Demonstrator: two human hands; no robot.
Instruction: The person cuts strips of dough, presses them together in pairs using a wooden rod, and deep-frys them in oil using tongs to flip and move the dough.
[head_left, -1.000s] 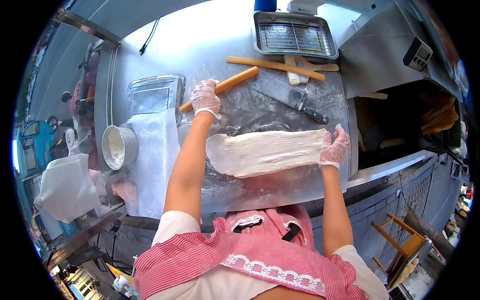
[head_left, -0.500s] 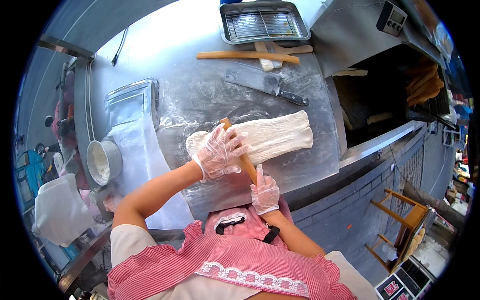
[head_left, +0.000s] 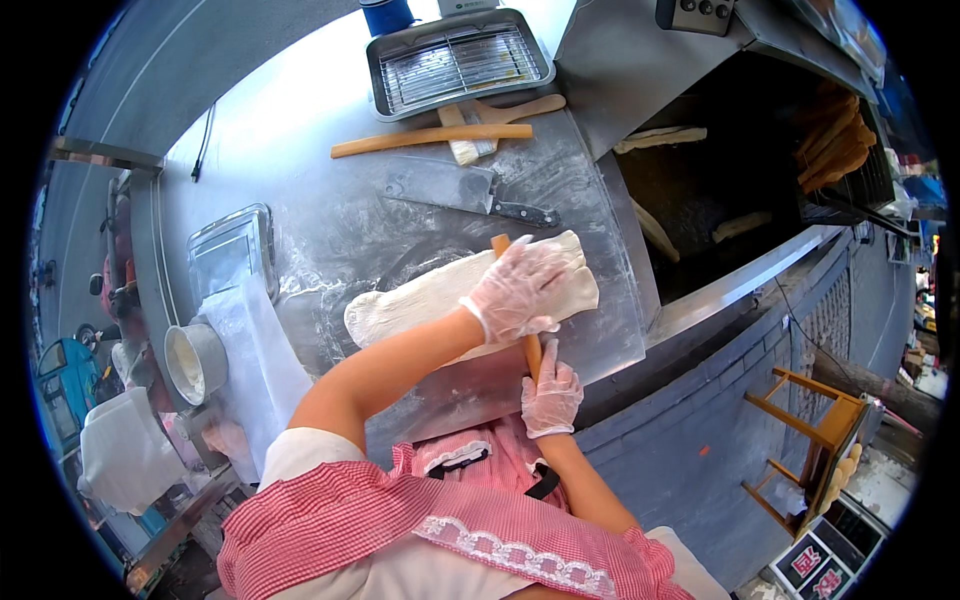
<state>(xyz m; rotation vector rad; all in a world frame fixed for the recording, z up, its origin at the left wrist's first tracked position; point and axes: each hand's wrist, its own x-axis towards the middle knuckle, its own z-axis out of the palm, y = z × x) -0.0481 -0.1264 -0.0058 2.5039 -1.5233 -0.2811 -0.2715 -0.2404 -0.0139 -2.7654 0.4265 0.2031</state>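
A long, flattened strip of white dough [head_left: 415, 300] lies across the floured metal table. A slim wooden rolling pin [head_left: 533, 358] crosses its right part. Over the pin and dough my left hand [head_left: 520, 288], in a clear plastic glove, lies flat with its fingers stretched out; it covers the pin's middle. At the near end of the pin, by the table's front edge, my gloved right hand [head_left: 552, 398] has its fingers closed around it. The pin's far end sticks out beyond my left hand.
Behind the dough lie a cleaver [head_left: 435, 184], a brush [head_left: 466, 150] and another wooden stick [head_left: 430, 139]. A tray with a wire rack [head_left: 460, 66] stands farther back. To the right, a dark fryer [head_left: 690, 190] holds dough sticks. A flour bowl [head_left: 195, 362] and white cloth [head_left: 250, 350] are left.
Both hands and the rolling pin have moved rightward over the dough, from its left-middle part toward its right end. The head view has shifted too, and more of the fryer shows.
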